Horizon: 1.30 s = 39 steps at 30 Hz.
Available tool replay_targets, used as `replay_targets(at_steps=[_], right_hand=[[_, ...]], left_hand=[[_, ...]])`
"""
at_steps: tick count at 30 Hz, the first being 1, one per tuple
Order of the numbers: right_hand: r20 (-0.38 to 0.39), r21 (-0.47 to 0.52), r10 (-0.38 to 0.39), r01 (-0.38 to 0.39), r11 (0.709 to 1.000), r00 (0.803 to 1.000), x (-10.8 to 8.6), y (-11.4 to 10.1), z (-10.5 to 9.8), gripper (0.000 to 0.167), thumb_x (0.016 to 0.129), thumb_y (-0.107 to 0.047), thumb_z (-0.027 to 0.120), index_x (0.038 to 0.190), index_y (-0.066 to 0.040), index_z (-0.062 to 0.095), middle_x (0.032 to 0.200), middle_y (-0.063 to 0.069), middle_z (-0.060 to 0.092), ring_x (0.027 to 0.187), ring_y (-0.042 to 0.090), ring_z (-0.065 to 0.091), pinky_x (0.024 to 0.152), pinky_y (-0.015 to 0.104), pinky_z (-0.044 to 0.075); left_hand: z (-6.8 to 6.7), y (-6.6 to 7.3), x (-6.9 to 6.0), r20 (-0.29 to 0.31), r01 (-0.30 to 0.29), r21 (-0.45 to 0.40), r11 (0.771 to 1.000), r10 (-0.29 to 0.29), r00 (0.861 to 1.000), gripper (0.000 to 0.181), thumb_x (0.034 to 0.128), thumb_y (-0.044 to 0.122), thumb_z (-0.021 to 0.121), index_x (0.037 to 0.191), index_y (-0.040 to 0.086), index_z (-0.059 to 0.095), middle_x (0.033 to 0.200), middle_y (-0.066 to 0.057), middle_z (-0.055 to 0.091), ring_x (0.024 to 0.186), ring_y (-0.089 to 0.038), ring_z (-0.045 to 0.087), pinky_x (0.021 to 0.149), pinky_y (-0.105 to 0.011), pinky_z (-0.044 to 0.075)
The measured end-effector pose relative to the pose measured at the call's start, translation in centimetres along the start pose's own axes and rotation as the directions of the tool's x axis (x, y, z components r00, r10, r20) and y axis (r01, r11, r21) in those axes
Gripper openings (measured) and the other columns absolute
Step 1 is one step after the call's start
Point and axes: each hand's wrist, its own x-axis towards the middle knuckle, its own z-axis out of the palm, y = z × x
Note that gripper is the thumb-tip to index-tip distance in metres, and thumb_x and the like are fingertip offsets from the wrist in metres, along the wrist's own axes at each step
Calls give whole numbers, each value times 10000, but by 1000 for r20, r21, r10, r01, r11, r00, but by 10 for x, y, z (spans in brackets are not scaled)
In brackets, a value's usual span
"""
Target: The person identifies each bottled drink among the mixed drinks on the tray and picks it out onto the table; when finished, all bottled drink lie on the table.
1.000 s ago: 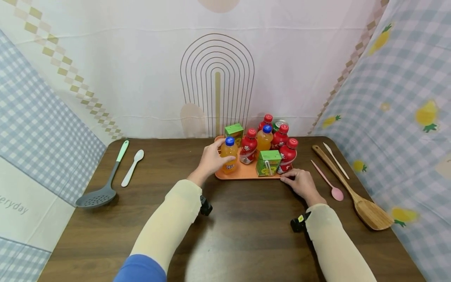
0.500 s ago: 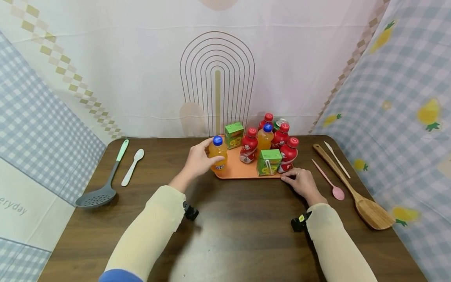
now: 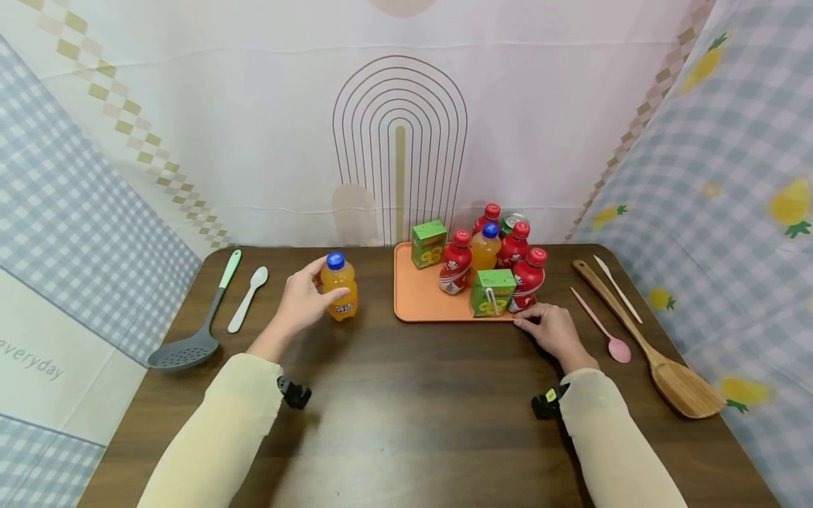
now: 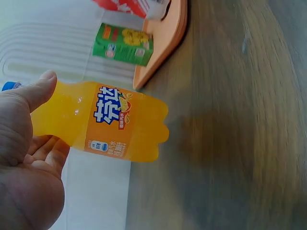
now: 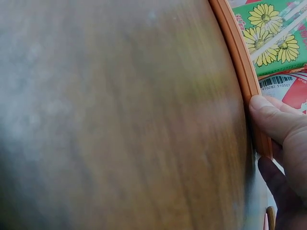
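Gripping an orange drink bottle [image 4: 127, 127] in the left hand [image 3: 301, 300], round its upper part, and pinching the near right corner of an orange tray [image 3: 422, 296] with the right hand [image 3: 554, 331]. Now left of the tray and well apart from it, nearly upright, apparently just above the table [image 3: 406, 409], though hard to tell for sure. A second ago, over the tray's left end; now wholly outside it. Judged as one drink taken out of the group but not yet let go, with the tray probably being steadied. Left among the group: a green carton [image 3: 428, 245] at the back left, another green carton [image 3: 493, 293] at the front, red bottles [image 3: 455, 267], a second orange bottle [image 3: 484, 249], plus a can [image 3: 513, 221], partly hidden. Farther left: a white spoon [image 3: 247, 300] and a slotted turner [image 3: 188, 351]. Farther right: a pink spoon [image 3: 619, 350], a wooden spatula [image 3: 686, 388], a white knife [image 3: 619, 290].
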Motion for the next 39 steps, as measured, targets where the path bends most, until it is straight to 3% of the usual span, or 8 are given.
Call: replay_targets(at_steps=[9,16,24,34,39], right_hand=[[-4,7,4,-4,1000,1000,0,2,2,120,841,-208,761,905,-108,780,963,77,720,954,297,645,880,510,476],[1,5,10,-10,1000,1000,0,1,2,121,844,-209,757,906,-108,779,970,74,720,967,298,648,887,509,475],[-1,8,8,-8,1000,1000,0,1,0,122,844,-212,757,904,-109,778,964,73,719,953,293,647,878,508,476],[1,0,9,-9,1000,1000,0,3,2,119,845,-217,757,907,-118,780,972,69,719,964,289,643,891,506,473],[7,8,14,-14,1000,1000,0,2,1,125,846,-214,755,916,-114,779,973,70,718,964,291,644,891,510,475]], left_hand=[[-16,-14,-12,9,26,-31,999,-26,1000,676,838,210,763,1409,27,451,1309,-154,567,1159,-307,577,948,-438,484],[-20,-23,-16,16,29,-38,999,-28,999,667,860,186,740,1426,21,428,1324,-169,553,1187,-319,553,973,-460,458],[-21,-30,-17,20,18,-117,993,-16,1000,663,873,179,725,1440,37,412,1311,-194,554,1193,-344,545,986,-482,442],[-22,-35,-17,29,2,-34,999,-1,1000,649,874,156,716,1438,47,412,1326,-175,548,1216,-333,530,985,-472,445],[-21,-37,-17,33,-3,-35,999,5,999,643,874,153,716,1434,54,416,1321,-173,549,1212,-337,532,981,-476,447]])
